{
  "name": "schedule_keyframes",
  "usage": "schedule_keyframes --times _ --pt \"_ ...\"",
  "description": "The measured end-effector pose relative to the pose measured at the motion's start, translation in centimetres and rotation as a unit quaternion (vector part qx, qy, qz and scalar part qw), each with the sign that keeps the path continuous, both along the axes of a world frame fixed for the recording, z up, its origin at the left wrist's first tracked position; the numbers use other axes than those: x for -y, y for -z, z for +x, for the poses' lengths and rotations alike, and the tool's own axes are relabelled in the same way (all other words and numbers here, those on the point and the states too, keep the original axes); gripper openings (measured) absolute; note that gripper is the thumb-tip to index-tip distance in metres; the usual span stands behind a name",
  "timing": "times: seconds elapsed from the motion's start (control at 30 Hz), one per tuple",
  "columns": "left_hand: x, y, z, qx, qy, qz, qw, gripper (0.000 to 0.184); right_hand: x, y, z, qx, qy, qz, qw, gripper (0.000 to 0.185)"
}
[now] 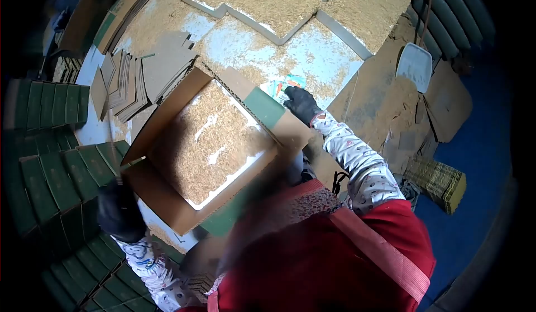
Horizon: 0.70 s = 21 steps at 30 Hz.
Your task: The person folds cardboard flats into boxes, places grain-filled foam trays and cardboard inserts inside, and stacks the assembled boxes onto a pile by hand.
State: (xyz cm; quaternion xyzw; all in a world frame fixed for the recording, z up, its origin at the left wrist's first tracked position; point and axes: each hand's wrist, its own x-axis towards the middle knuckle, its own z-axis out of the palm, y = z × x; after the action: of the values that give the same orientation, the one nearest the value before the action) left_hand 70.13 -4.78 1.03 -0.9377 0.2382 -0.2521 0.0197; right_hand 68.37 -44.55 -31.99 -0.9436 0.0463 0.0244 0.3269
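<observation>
An open cardboard box (190, 210) with green outer panels stands in front of me, its flaps spread. Inside is a white-edged layer covered with loose golden, grain-like bits (195, 144). My left hand (120, 211), in a black glove, is at the box's near left corner; its fingers are dark and blurred. Beyond the box's right flap, my right hand (302, 104), also black-gloved, has its fingers curled at small printed packets (277, 88) in white, orange and teal. They lie on the white tabletop, partly covered by the hand.
White-edged slabs (268, 7) with the same golden bits cover the far table. Flat cardboard pieces (125, 86) fan out at left. Green boxes (47, 180) are stacked along the left. At right are a white plastic tray (415, 66) and a bundled stack (435, 180).
</observation>
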Motion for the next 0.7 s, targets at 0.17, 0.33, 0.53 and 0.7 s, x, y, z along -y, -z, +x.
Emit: schedule_keyframes --times 0.17,0.33,0.53,0.7 --pt "6.7 2.0 -2.0 -0.127 0.283 0.176 0.934 0.02 1.7 0.7 1.2 0.021 -0.052 0.025 0.998 0.039" --pt "6.4 7.5 -3.2 -0.429 0.245 0.148 0.857 0.021 1.2 -0.9 2.8 -0.042 0.06 0.17 0.983 0.018" --pt "5.0 5.2 -3.4 -0.432 0.092 0.108 0.89 0.054 -8.0 -23.7 4.1 0.354 -0.19 0.132 0.906 0.011" --pt "0.9 4.8 -3.2 -0.588 0.078 0.08 0.801 0.054 -12.7 -26.0 2.6 0.01 -0.465 -0.312 0.828 0.016"
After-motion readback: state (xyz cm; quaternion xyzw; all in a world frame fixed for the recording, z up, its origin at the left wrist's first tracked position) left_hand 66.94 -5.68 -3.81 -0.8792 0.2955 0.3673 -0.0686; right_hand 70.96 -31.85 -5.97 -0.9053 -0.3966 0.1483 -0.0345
